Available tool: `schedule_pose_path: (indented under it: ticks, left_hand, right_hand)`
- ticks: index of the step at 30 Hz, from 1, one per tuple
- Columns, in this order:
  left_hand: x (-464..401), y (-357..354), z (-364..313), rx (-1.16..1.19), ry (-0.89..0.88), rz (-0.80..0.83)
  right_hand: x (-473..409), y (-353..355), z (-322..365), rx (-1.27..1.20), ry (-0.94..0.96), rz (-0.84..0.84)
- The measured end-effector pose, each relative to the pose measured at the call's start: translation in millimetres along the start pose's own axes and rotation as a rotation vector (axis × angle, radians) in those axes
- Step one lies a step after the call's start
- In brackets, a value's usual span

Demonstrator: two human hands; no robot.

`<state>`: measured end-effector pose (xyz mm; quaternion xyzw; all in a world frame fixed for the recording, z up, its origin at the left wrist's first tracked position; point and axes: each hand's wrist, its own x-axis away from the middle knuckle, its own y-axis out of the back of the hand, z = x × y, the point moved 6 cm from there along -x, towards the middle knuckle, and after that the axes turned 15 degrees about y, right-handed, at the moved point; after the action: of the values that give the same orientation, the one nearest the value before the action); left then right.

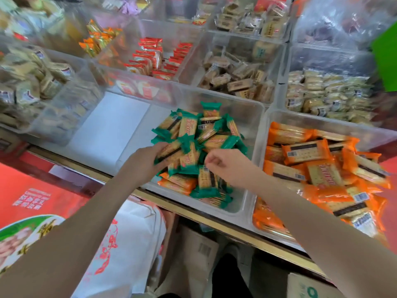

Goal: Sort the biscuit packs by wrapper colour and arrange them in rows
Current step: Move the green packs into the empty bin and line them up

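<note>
A heap of green-wrapped biscuit packs (199,134) fills the right half of a clear plastic bin (255,117) in front of me. Two orange packs (178,182) lie at the heap's near edge. My left hand (148,158) grips a green pack (171,150) on the heap's left side. Just right of it, my right hand (225,166) hovers over the heap with fingers curled; whether it pinches anything is hidden. The neighbouring clear bin (335,125) on the right holds a pile of orange-wrapped packs (318,168).
Clear bins behind hold red packs (150,59), brown packs (238,80) and pale packs (322,93). The green bin's left half shows white bare floor (107,127). A gold shelf edge (214,222) runs below; red cartons (32,194), a white bag and cardboard boxes stand beneath.
</note>
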<state>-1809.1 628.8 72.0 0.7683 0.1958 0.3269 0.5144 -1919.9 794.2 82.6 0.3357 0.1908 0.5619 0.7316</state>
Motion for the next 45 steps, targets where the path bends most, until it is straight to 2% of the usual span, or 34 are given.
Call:
schedule_pose_path:
  ticks: [5,8,11,16,19,21,22,23,26,27,29,31,34,37,41,45]
  left_hand:
    - [-32,-8,19,-0.197,-0.121,0.05]
    - [-39,-10,18,-0.293,-0.222,0.0]
    - [-39,-8,17,-0.362,-0.265,-0.04]
    - [-35,0,21,-0.279,-0.263,-0.074]
    - [-31,9,18,-0.194,-0.338,-0.158]
    - [-27,21,12,-0.141,-0.432,-0.332]
    - [-25,23,6,-0.099,-0.472,-0.327]
    - [-23,21,0,-0.063,-0.495,-0.235]
    - [-16,-17,-10,-0.026,-0.523,0.278]
    - [-14,-28,-12,-0.045,-0.52,0.401]
    - [-16,-43,-14,-0.124,-0.478,0.555]
    - [-18,-57,-20,-0.281,-0.487,0.635]
    - [-17,-74,-34,-0.576,-0.611,0.59]
    - [-12,-83,-41,-0.818,-0.809,0.459]
    - [-10,-80,-45,-0.947,-1.034,0.265]
    - [-11,-82,-53,-1.028,-1.12,0.177]
  right_hand:
    - [-21,-53,1,0.138,0.035,0.219]
    - [-38,-81,1,0.228,0.063,0.348]
    - [-49,-96,-7,0.43,-0.005,0.418]
    - [-56,-107,-10,0.69,0.0,0.434]
    - [-55,-96,-7,0.637,-0.038,0.414]
    - [-51,-79,-4,0.567,-0.074,0.339]
    - [-48,-69,-3,0.538,-0.085,0.288]
    - [-43,-58,-3,0.503,-0.098,0.23]
    - [-29,-28,-8,0.331,-0.159,0.057]
    - [-25,-21,-10,0.282,-0.173,0.017]
    - [-20,-10,-13,0.216,-0.195,-0.047]
    - [-16,-4,-12,0.185,-0.202,-0.1]
    - [-11,-2,-11,0.165,-0.209,-0.137]
    - [-5,-3,-15,0.096,-0.239,-0.168]
    - [0,0,-18,0.058,-0.269,-0.194]
    - [3,3,-15,0.063,-0.245,-0.212]
